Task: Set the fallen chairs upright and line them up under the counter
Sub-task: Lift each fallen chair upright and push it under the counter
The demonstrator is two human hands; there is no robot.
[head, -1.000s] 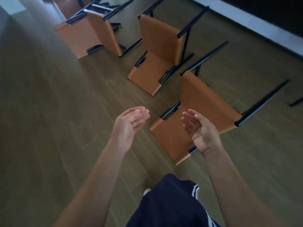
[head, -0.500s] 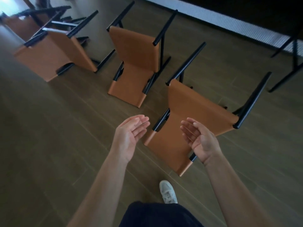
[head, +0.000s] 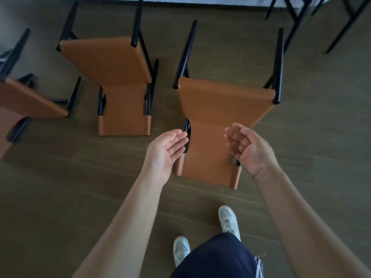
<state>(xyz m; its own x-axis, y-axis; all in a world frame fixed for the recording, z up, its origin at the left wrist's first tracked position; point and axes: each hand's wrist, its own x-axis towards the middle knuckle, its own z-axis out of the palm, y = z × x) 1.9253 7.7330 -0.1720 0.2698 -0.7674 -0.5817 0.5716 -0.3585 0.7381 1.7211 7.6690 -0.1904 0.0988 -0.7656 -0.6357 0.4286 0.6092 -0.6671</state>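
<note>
tan leather chair (head: 216, 121) — black tubular legs, fallen

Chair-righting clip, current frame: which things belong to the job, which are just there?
Job: nearest fallen chair; middle fallen chair; left fallen chair, partly cut off; left hand and right hand, both open, holding nothing.
Just there: black frame legs top right; white shoes; wooden floor.

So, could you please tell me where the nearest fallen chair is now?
In the head view, the nearest fallen chair lies centre-right, between the left hand and right hand, right of the middle chair.
</note>
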